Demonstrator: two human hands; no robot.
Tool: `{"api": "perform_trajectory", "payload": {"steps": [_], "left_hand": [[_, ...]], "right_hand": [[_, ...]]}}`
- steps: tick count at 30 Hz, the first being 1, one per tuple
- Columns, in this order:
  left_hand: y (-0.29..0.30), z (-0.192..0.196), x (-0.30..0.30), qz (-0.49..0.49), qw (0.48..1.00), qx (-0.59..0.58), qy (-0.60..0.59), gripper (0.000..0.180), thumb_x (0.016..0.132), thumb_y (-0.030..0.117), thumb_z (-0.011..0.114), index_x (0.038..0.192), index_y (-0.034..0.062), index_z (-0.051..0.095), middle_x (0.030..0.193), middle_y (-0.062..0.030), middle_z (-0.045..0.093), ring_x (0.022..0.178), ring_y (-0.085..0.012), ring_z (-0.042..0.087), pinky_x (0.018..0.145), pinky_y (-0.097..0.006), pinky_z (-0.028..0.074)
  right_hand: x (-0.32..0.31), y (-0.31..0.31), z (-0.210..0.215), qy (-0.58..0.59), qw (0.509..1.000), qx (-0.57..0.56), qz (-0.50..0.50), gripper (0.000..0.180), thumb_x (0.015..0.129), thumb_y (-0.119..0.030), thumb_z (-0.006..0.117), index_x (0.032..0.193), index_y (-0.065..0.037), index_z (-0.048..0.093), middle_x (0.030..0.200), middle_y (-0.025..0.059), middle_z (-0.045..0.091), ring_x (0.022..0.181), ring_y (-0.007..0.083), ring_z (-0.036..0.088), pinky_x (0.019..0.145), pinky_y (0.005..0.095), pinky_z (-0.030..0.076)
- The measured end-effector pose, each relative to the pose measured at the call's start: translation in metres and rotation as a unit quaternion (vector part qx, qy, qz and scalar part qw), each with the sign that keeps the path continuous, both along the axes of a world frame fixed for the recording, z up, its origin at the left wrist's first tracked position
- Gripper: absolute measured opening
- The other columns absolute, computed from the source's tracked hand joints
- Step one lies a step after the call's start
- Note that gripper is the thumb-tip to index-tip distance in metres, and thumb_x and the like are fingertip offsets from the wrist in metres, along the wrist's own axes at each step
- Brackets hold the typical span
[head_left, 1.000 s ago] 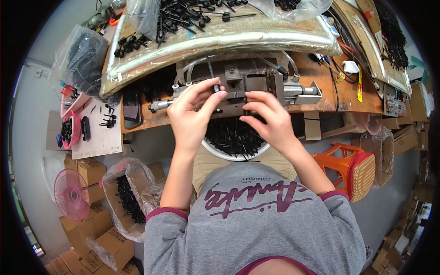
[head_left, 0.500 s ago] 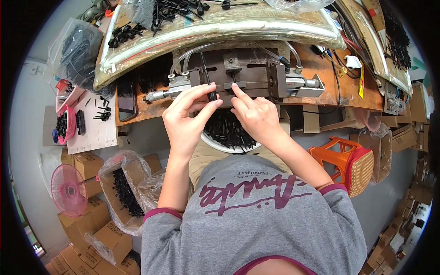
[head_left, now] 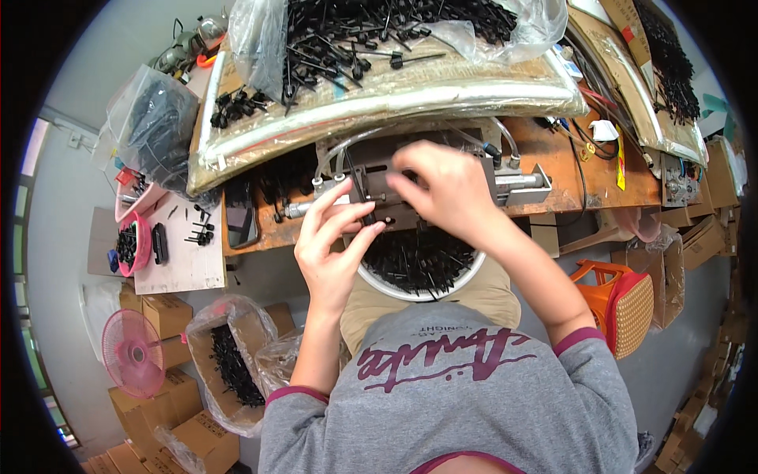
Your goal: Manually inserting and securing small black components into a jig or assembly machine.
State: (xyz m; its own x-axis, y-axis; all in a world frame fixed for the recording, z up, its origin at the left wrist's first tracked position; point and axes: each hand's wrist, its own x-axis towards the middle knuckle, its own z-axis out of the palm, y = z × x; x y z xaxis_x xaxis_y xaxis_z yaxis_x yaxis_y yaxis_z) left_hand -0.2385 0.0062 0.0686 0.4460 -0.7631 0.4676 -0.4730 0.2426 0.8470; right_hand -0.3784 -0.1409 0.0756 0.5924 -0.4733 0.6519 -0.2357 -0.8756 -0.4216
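My left hand [head_left: 332,249] pinches a slim black rod-like plastic part [head_left: 357,175] between thumb and fingertips, its thin end pointing up and away from me. It is held just in front of a dark metal fixture [head_left: 380,183] on the bench. Over the middle of that fixture is my right hand [head_left: 448,189], its fingers curled and smeared by motion. Whatever those fingers touch is hidden. Below both hands, a round white tub [head_left: 430,295] full of black parts [head_left: 418,261] rests at my lap.
A silver cylinder [head_left: 521,183] with clear tubing flanks the fixture. Beyond it, a plastic-wrapped cardboard tray [head_left: 379,99] carries heaped black parts. At left are a pink basket [head_left: 142,245] and a pink fan [head_left: 134,353]; an orange stool [head_left: 604,280] stands right.
My right hand has moved up from the fixture's centre block and now covers it. The left hand keeps its pinch on the black part. The whole view has shifted, showing more of the tray.
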Motion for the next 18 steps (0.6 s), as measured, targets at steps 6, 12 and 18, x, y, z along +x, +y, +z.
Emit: {"api": "perform_trajectory", "payload": {"steps": [6, 12, 18], "left_hand": [[0.018, -0.001, -0.002, 0.026, 0.999, 0.013, -0.038, 0.030, 0.072, -0.008, 0.081, 0.101, -0.0004, 0.076, 0.126, -0.0150, 0.063, 0.095, -0.0162, 0.068, 0.073, -0.026, 0.059], [0.037, -0.015, -0.005, 0.010, 0.999, 0.019, -0.035, 0.030, 0.071, -0.010, 0.081, 0.099, -0.0019, 0.075, 0.125, -0.0156, 0.064, 0.093, -0.0167, 0.068, 0.073, -0.026, 0.060], [0.043, -0.019, -0.004, 0.016, 0.998, 0.051, -0.020, 0.032, 0.070, -0.009, 0.082, 0.100, -0.0004, 0.076, 0.123, -0.0146, 0.065, 0.093, -0.0161, 0.068, 0.073, -0.026, 0.059]], "right_hand": [[0.130, -0.108, 0.036, -0.065, 0.991, -0.103, -0.055, 0.025, 0.079, -0.026, 0.074, 0.095, -0.008, 0.071, 0.101, 0.0094, 0.065, 0.106, 0.0291, 0.057, 0.090, 0.0425, 0.046], [0.219, -0.137, 0.058, 0.225, 0.956, 0.016, -0.187, 0.092, 0.072, -0.073, 0.071, 0.127, -0.001, 0.060, 0.127, 0.0133, 0.060, 0.126, 0.0283, 0.048, 0.106, 0.0447, 0.033], [0.241, -0.130, 0.059, 0.264, 0.945, 0.118, -0.152, 0.102, 0.064, -0.074, 0.074, 0.134, -0.003, 0.054, 0.134, 0.0178, 0.057, 0.131, 0.0323, 0.047, 0.109, 0.0502, 0.033]]}}
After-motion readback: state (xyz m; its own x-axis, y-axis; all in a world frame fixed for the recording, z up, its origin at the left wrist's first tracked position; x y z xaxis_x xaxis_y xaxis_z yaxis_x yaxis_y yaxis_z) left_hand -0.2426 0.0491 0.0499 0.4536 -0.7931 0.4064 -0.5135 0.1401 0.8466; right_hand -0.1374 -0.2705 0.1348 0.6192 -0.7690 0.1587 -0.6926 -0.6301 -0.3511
